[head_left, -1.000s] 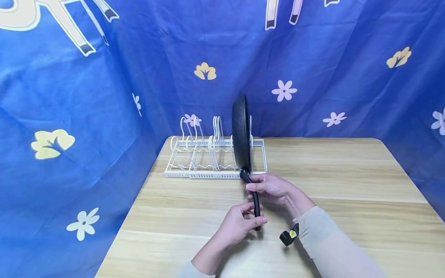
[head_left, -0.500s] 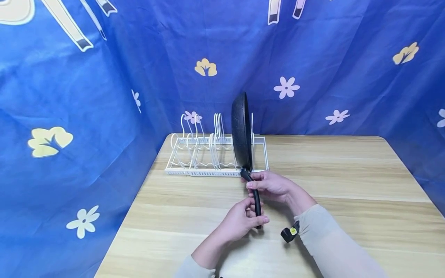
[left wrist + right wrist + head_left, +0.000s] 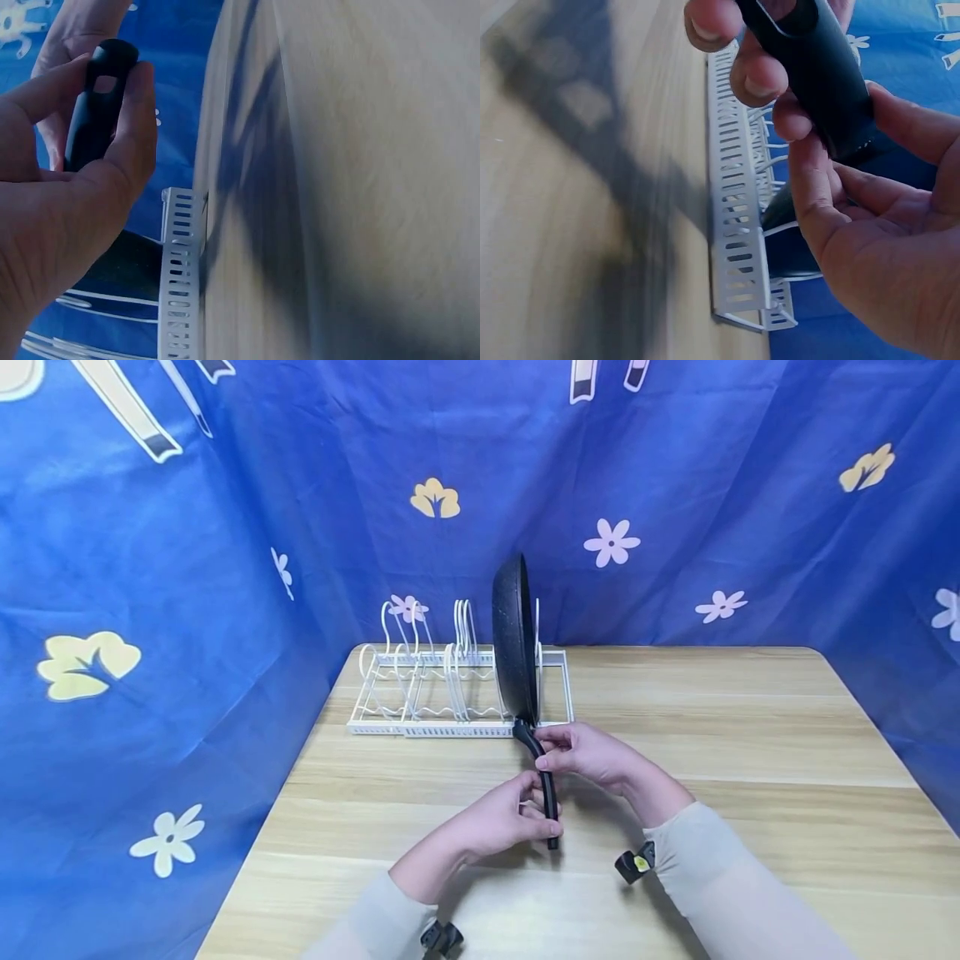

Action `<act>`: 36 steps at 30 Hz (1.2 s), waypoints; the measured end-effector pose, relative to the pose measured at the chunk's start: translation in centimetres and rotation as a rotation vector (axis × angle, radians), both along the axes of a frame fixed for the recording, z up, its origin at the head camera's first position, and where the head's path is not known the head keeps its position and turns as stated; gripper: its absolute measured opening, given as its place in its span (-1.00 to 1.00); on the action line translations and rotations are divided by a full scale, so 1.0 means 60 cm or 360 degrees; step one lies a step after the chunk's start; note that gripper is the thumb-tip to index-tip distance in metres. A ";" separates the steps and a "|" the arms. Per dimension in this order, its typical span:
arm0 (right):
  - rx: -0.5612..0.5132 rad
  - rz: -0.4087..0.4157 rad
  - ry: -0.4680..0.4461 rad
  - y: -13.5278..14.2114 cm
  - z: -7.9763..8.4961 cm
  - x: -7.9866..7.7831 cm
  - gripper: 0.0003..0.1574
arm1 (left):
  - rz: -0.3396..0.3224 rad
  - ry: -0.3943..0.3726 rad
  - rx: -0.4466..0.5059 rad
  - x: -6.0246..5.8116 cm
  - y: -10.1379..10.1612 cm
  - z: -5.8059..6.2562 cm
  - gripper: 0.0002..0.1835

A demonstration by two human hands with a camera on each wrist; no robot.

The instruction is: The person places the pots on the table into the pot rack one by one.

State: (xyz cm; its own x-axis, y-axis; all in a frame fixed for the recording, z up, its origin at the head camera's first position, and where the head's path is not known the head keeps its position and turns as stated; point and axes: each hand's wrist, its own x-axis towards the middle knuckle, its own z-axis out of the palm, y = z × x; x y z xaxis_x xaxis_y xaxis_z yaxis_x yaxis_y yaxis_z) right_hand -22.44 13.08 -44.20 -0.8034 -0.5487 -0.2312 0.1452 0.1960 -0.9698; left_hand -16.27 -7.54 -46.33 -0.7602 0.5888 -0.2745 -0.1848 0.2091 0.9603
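A black frying pan [image 3: 513, 647] stands on edge between wires at the right part of a white wire rack [image 3: 459, 730]. Its handle [image 3: 548, 793] juts out toward me over the table. My left hand [image 3: 498, 817] pinches the handle close to its end, thumb on one side and fingers on the other. Nearer the pan, my right hand [image 3: 592, 758] holds the same handle between thumb and fingers. In the left wrist view, the hole in the handle's end [image 3: 105, 84] shows. The right wrist view has the handle [image 3: 821, 82] between both hands' fingers.
The rack's other wire dividers [image 3: 397, 677] stand to the left of the pan. A wooden table [image 3: 720, 735] lies beneath, with a blue patterned curtain [image 3: 660, 460] behind and at the sides. Each wrist wears a small black camera [image 3: 442, 938].
The head view has tilted and shifted slightly. My left wrist has swung a little leftward, bringing its camera into view. Both hands keep hold of the handle, and the pan stays in the rack.
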 end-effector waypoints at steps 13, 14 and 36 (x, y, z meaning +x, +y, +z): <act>-0.0005 -0.0157 0.0021 -0.008 -0.047 0.005 -0.15 | 0.0062 0.0201 -0.0257 -0.008 0.005 -0.022 -0.69; -0.0001 -0.0166 0.0023 -0.009 -0.051 0.005 -0.16 | 0.0067 0.0217 -0.0280 -0.010 0.005 -0.024 -0.70; 0.0305 -0.0304 0.0200 -0.013 -0.069 0.014 -0.47 | -0.0082 0.0823 -0.0888 -0.006 0.021 -0.020 -0.82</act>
